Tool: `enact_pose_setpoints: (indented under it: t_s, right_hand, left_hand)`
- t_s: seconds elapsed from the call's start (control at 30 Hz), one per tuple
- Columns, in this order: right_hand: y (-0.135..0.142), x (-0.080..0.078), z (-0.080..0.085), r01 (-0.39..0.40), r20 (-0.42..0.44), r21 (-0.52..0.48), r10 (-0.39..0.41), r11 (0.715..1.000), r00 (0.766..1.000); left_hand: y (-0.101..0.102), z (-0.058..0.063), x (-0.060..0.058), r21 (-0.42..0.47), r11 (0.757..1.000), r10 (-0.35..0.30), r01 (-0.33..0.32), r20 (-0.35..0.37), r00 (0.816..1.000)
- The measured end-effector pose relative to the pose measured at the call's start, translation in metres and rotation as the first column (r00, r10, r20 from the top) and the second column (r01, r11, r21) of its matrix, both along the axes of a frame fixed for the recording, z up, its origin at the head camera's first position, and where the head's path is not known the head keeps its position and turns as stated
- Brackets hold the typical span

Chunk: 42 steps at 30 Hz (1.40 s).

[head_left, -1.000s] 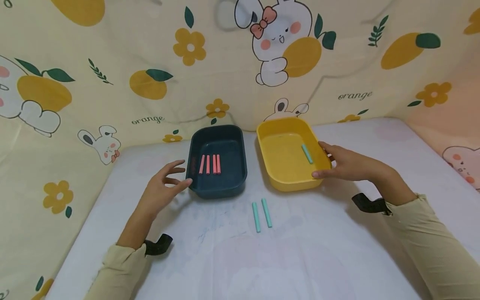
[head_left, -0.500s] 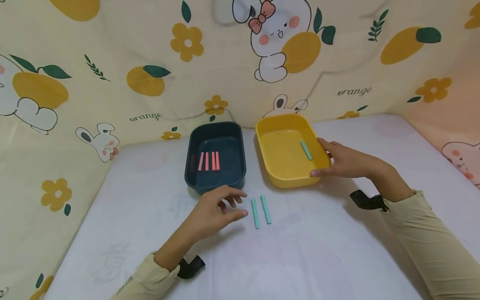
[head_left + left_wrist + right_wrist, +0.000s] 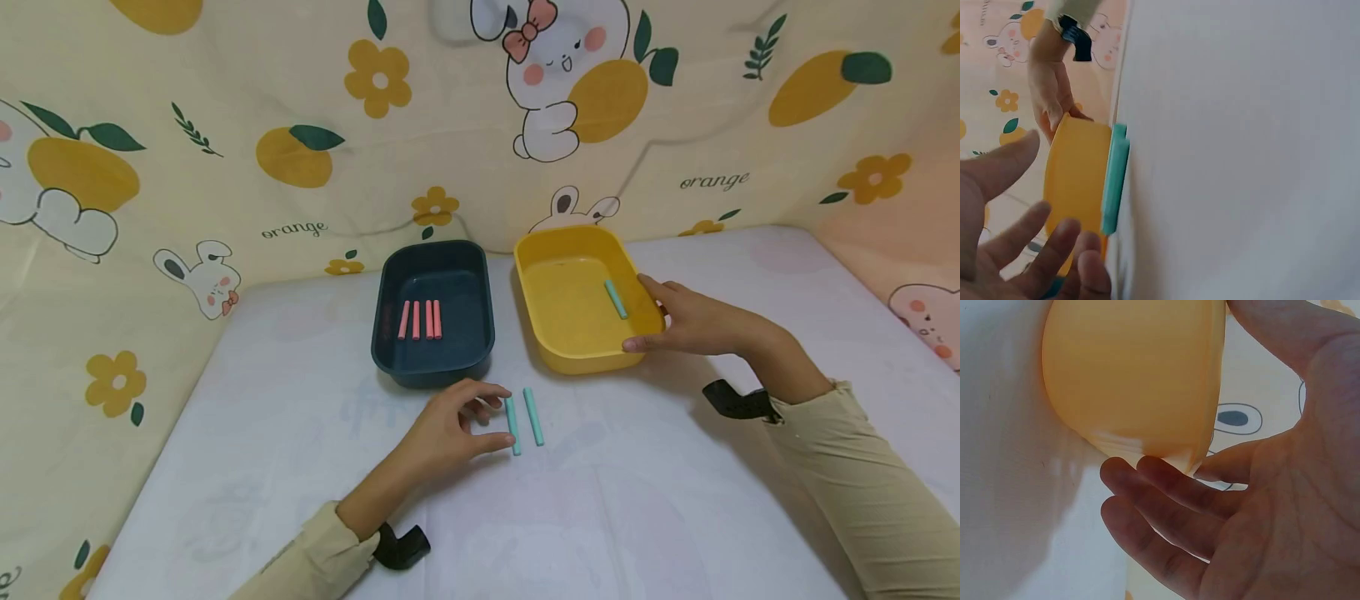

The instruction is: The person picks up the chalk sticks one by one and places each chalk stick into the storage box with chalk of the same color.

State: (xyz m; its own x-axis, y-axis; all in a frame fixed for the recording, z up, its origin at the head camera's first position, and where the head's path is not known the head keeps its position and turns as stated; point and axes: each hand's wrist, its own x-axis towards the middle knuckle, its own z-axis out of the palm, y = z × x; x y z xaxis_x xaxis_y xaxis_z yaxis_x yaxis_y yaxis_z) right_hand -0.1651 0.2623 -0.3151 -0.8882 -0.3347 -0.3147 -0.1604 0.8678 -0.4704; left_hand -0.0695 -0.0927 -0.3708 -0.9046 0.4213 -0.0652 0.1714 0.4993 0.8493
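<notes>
1. Hovering with grip unclosed, the left hand [image 3: 442, 429] flanked the left green stick [image 3: 513, 422] on the bench [image 3: 637, 517].
2. The right hand [image 3: 701, 323] held the yellow tub [image 3: 585, 365].
3. The stick looked light, brittle; a mid-length pinch probably suited.

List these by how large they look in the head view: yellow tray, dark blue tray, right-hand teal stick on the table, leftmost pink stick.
1. Yellow tray and dark blue tray: too alike to rank.
2. Right-hand teal stick.
3. Leftmost pink stick.
</notes>
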Motion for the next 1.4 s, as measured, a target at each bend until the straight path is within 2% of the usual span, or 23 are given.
enact_pose_setpoints:
  t_s: [0.13, 0.2, 0.27, 0.33, 0.43, 0.6, 0.77, 0.93, 1.17, 1.4]
  right_hand:
    - [0.000, 0.000, -0.001, 0.007, 0.009, 0.001, -0.007, 1.000, 1.000]
    - [-0.001, -0.001, -0.001, 0.008, 0.010, -0.001, -0.008, 1.000, 1.000]
    - [0.000, -0.001, -0.002, 0.004, 0.008, 0.002, -0.004, 1.000, 1.000]
    - [0.000, -0.002, -0.002, 0.000, 0.004, 0.004, 0.000, 1.000, 1.000]
    - [0.001, -0.002, -0.001, -0.006, 0.001, 0.008, 0.006, 1.000, 1.000]
    - [0.001, -0.002, 0.001, -0.007, 0.000, 0.012, 0.007, 1.000, 1.000]
    - [0.000, -0.002, -0.001, 0.005, 0.010, 0.011, -0.005, 1.000, 1.000]
    - [0.000, -0.001, -0.001, -0.001, 0.009, -0.005, 0.001, 1.000, 1.000]
    - [-0.001, -0.002, -0.001, -0.001, 0.012, -0.009, 0.001, 1.000, 1.000]
    - [0.005, 0.000, -0.004, -0.022, -0.012, -0.047, 0.022, 0.999, 1.000]
  left_hand:
    - [0.001, -0.007, -0.003, 0.107, 0.994, 0.012, -0.019, 0.064, 0.998]
    - [0.000, -0.011, -0.005, 0.141, 0.990, 0.011, -0.019, 0.056, 0.998]
    - [-0.001, -0.015, -0.007, 0.143, 0.990, 0.009, -0.009, 0.003, 1.000]
    - [-0.002, -0.018, -0.009, 0.117, 0.993, 0.005, 0.002, -0.062, 0.998]
    - [-0.001, -0.021, -0.010, 0.004, 1.000, -0.008, 0.009, -0.112, 0.994]
    - [0.005, -0.021, -0.008, -0.187, 0.982, -0.025, 0.012, -0.070, 0.997]
    - [0.012, -0.018, -0.005, -0.287, 0.958, -0.036, 0.012, -0.079, 0.996]
    - [0.013, -0.017, -0.004, -0.316, 0.949, -0.041, 0.000, -0.121, 0.992]
    - [0.012, -0.019, -0.004, -0.308, 0.951, -0.030, -0.013, -0.134, 0.991]
    - [0.012, -0.019, -0.004, -0.284, 0.959, -0.029, -0.004, -0.112, 0.993]
